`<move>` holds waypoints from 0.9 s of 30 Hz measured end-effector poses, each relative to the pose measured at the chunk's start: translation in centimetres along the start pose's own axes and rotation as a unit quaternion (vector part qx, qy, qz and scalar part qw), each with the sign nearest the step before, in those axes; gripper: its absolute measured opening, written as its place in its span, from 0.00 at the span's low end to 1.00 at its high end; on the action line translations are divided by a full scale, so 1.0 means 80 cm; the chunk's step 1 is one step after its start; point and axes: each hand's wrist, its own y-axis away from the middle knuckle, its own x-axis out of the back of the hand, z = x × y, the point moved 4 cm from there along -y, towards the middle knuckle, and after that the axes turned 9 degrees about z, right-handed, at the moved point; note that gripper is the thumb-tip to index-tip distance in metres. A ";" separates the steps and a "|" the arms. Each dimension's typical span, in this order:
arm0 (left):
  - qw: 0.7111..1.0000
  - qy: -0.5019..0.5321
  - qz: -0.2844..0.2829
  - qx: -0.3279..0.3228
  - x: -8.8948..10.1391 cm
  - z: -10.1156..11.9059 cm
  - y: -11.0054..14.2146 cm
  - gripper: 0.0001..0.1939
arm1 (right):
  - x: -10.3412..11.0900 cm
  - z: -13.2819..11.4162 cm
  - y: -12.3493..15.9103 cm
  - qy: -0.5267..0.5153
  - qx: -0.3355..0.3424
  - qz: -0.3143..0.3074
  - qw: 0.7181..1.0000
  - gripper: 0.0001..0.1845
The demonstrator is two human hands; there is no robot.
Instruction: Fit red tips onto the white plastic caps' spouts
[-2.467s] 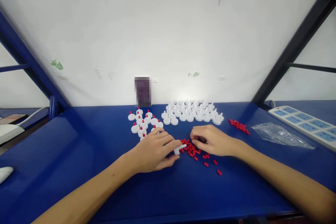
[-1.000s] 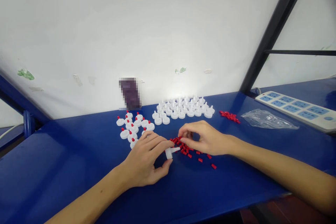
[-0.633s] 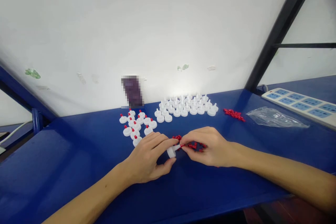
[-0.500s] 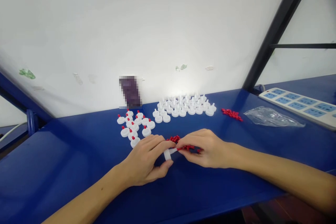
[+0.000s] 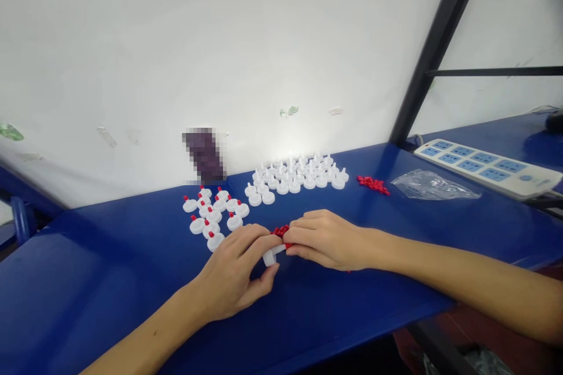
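Right hand (image 5: pixel 328 240) has moved from the red pile (image 5: pixel 280 231) to the nozzle (image 5: pixel 279 249), pinching a red tip (image 5: pixel 288 245) at its end. Left hand (image 5: pixel 233 269) pinches the white cap (image 5: pixel 269 258) near-left of the pile, tilted, likely so the nozzle faces right.

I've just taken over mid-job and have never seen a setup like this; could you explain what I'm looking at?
There is no robot here: these are a person's two bare hands, seen by one camera worn on the head, looking forward and down. The left hand holds a white nozzle cap on its side. The right hand pinches a small red piece at the nozzle's end. On the blue table stand red-tipped caps and, right of them, bare white ones. Further right lie loose red pieces, a clear plastic bag and a power strip.
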 end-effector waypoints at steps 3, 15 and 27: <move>0.999 0.018 0.002 0.029 -0.002 -0.005 -0.001 0.19 | 0.003 -0.002 0.003 -0.009 0.003 0.015 1.000 0.18; 0.999 0.013 -0.025 0.034 -0.007 -0.012 0.003 0.14 | -0.002 0.005 0.007 -0.029 -0.033 0.026 0.999 0.16; 0.992 0.071 -0.104 -0.007 -0.009 0.001 -0.003 0.23 | -0.005 -0.002 0.007 -0.051 -0.015 0.022 0.998 0.17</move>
